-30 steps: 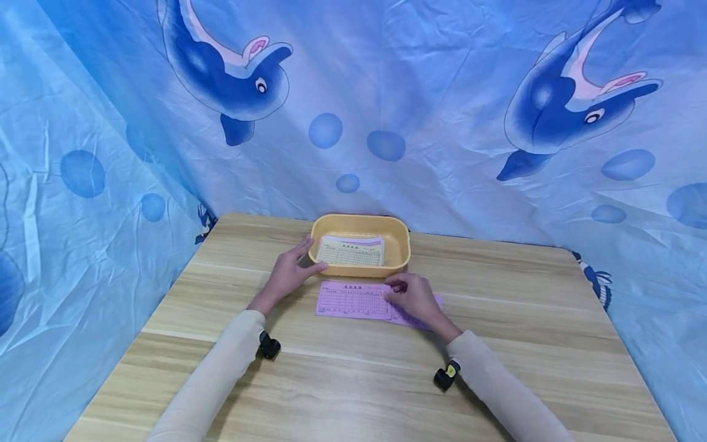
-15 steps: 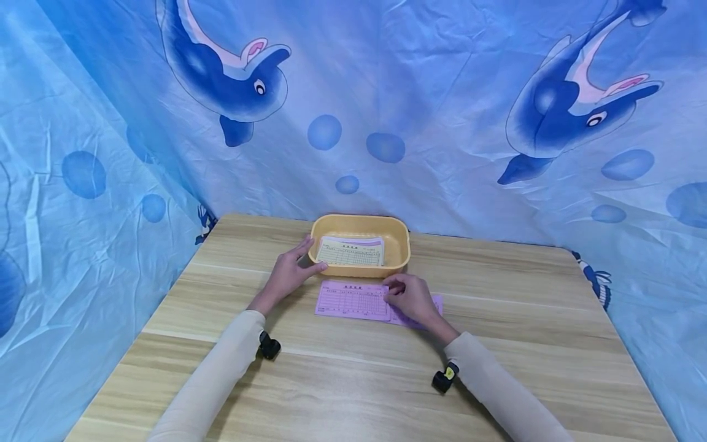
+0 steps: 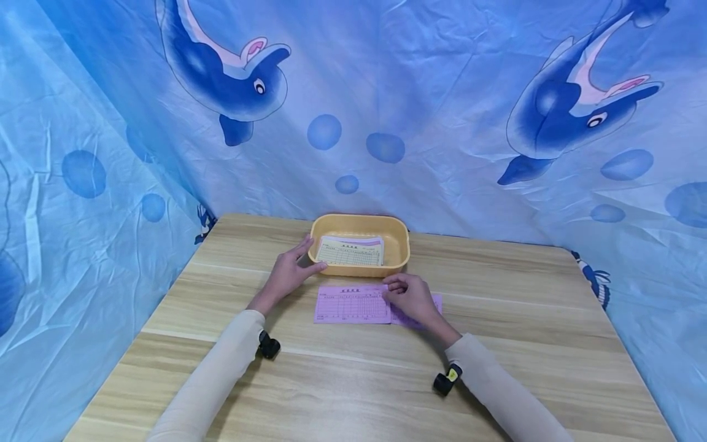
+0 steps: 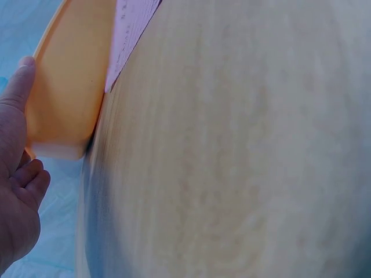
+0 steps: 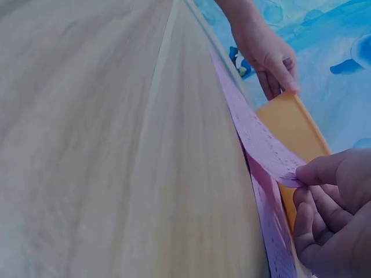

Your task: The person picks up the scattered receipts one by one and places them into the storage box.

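1. The right hand [image 3: 413,298] pinches the right edge of the top pink slip [image 3: 351,304], lifting that edge slightly off the counter [image 3: 353,380].
2. The slip's long axis runs left to right, parallel to the near edge; its print seems to face up.
3. Another pink slip [image 3: 436,304] lies beneath.
4. The left hand [image 3: 287,275], fingers spread, rests against the tray [image 3: 399,245] holding yellow slips [image 3: 349,253].

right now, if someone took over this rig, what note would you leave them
Left hand: fingers straight against the near-left corner of the yellow plastic tray, steadying it.
Right hand: pinches the right edge of the top pink printed form, lifting it off a second pink sheet lying on the wooden table.
Done: a yellow form with a pink one beneath already lies in the tray.
Left: the two pink sheets are outside the tray.
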Motion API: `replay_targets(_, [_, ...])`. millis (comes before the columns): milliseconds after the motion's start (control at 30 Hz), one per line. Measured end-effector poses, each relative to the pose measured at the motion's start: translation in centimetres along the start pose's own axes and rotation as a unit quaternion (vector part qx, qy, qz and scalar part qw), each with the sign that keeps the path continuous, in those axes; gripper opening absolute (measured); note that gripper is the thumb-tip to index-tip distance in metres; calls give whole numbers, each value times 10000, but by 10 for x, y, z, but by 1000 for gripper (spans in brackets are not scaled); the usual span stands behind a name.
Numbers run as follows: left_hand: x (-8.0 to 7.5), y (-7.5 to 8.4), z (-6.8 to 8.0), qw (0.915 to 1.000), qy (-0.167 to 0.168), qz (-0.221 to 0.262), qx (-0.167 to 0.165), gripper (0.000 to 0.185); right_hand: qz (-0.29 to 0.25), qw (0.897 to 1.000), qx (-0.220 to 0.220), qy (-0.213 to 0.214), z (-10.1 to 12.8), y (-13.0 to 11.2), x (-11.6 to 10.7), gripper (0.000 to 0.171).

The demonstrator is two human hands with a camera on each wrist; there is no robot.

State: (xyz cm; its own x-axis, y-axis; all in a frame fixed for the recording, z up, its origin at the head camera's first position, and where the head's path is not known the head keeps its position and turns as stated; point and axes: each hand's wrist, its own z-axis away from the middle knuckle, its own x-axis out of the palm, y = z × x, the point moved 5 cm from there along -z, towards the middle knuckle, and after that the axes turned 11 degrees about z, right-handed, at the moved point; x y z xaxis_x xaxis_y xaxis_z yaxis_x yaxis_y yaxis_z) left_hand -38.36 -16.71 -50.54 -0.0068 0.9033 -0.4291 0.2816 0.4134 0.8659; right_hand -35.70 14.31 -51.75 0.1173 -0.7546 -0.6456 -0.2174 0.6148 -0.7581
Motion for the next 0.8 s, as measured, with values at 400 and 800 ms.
replay_targets(400, [1,0,0,10000,5,-53,-5,93,-377,9988,312,69,8,-1,-3,13])
replay_targets(800, [2,2,1,9999,6,-118,64,93,-311,9993,181,85,13,-5,-12,5])
